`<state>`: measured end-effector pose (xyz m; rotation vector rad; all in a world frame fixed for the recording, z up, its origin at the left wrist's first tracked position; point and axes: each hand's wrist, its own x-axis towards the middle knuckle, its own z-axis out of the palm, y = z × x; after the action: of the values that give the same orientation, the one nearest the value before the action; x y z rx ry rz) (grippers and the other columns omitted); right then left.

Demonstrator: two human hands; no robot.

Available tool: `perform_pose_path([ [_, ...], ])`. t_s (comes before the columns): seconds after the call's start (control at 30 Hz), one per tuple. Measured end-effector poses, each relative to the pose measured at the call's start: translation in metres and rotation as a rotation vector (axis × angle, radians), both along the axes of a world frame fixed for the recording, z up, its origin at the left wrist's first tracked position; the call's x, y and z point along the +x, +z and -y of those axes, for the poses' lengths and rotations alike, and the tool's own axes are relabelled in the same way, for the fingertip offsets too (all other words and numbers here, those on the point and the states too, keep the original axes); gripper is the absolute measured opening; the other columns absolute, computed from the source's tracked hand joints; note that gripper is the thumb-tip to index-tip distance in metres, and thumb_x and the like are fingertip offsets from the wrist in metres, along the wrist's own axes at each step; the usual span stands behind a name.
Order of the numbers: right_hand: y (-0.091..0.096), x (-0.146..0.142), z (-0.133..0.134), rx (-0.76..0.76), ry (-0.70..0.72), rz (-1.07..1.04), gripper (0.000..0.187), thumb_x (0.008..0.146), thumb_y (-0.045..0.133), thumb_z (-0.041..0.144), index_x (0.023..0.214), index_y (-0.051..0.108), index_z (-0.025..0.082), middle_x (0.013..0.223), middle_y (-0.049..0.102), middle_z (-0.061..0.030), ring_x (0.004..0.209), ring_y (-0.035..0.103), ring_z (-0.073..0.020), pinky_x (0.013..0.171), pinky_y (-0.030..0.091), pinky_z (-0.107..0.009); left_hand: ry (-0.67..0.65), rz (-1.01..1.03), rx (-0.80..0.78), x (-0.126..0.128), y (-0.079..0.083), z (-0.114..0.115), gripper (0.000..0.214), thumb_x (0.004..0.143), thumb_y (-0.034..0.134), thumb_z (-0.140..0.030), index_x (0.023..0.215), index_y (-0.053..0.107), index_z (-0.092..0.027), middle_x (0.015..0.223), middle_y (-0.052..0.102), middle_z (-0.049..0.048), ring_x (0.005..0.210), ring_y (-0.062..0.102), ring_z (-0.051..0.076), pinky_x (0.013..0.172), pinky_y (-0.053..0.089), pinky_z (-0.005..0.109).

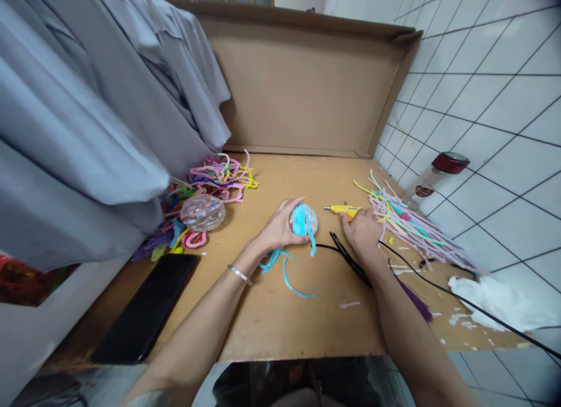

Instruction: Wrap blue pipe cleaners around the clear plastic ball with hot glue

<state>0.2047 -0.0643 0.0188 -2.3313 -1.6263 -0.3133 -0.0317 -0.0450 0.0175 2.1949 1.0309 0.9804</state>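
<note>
Step in hand, as judged: a clear, round, glassy ball being faced with light-blue fuzzy strips (302, 221) is held near frame centre, in the closed grip of the left hand (283, 223), thumb and fingers set round its sides

One light-blue strip end (312, 244) is left hanging free off the ball's lower right

A yellow glue-gun-like tool with a metal tip (344, 209) is gripped, apparently, at its rear by the curled right hand (363, 231), right of centre; tip is pointed left at the ball, well short of contact

Next move would call for the loose end to be laid flat and the tip to be kept clear of the left fingers

Spare curved light-blue strip (294, 285) is seen below the ball, lower centre

Hard to make out: tool's handle and trigger fingers are covered by the right hand; ball's left side is hidden by the left palm; slim black tool (348, 258) is partly covered by the right forearm, type cannot be told; glue on the ball cannot be confirmed
</note>
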Motion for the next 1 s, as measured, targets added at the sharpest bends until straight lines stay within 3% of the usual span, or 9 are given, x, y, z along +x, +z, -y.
perform_pose_path([
  [0.2, -0.009, 0.007, -0.008, -0.079, -0.081, -0.065, 0.062, 0.088, 0.049, 0.054, 0.116, 0.060, -0.001, 0.112, 0.063, -0.0287, 0.102, 0.065, -0.0376, 0.078, 0.049, -0.042, -0.065, -0.029, -0.005, -0.004, 0.003, 0.000, 0.098, 0.057, 0.082, -0.030, 0.145, 0.038, -0.019, 0.138, 0.044, 0.0119, 0.131, 0.044, 0.031, 0.115, 0.034, 0.046],
  [0.47, -0.002, 0.013, -0.008, 0.004, -0.150, -0.270, 0.054, 0.078, 0.058, 0.055, 0.103, 0.067, 0.008, 0.100, 0.070, -0.0215, 0.090, 0.068, -0.0338, 0.070, 0.048, -0.037, -0.052, 0.049, -0.014, -0.002, -0.004, -0.004, 0.082, 0.055, 0.081, -0.029, 0.131, 0.052, -0.017, 0.129, 0.050, 0.0107, 0.124, 0.049, 0.030, 0.112, 0.037, 0.045],
  [0.67, 0.015, 0.011, -0.002, 0.197, -0.107, -0.336, 0.056, 0.077, 0.055, 0.054, 0.112, 0.063, 0.011, 0.101, 0.070, -0.0180, 0.088, 0.065, -0.0314, 0.067, 0.044, -0.036, 0.059, 0.304, -0.287, 0.000, -0.004, -0.003, 0.081, 0.053, 0.084, -0.029, 0.128, 0.054, -0.016, 0.125, 0.055, 0.0100, 0.116, 0.054, 0.027, 0.107, 0.041, 0.040],
  [0.83, 0.026, -0.002, 0.008, 0.250, 0.108, -0.260, 0.049, 0.075, 0.054, 0.057, 0.097, 0.065, 0.015, 0.083, 0.069, -0.0119, 0.076, 0.060, -0.0265, 0.063, 0.039, -0.032, -0.024, 0.519, -0.601, -0.001, -0.001, 0.002, 0.083, 0.052, 0.085, -0.025, 0.128, 0.052, -0.016, 0.108, 0.062, 0.0066, 0.093, 0.061, 0.019, 0.080, 0.051, 0.029],
  [1.0, 0.031, -0.017, 0.019, 0.314, 0.199, -0.227, 0.043, 0.075, 0.054, 0.055, 0.094, 0.064, 0.018, 0.075, 0.066, -0.0084, 0.070, 0.058, -0.0243, 0.060, 0.035, -0.030, -0.095, 0.624, -0.718, -0.001, -0.001, 0.002, 0.079, 0.049, 0.085, -0.021, 0.122, 0.055, -0.016, 0.097, 0.064, 0.0033, 0.079, 0.061, 0.014, 0.069, 0.050, 0.024],
])
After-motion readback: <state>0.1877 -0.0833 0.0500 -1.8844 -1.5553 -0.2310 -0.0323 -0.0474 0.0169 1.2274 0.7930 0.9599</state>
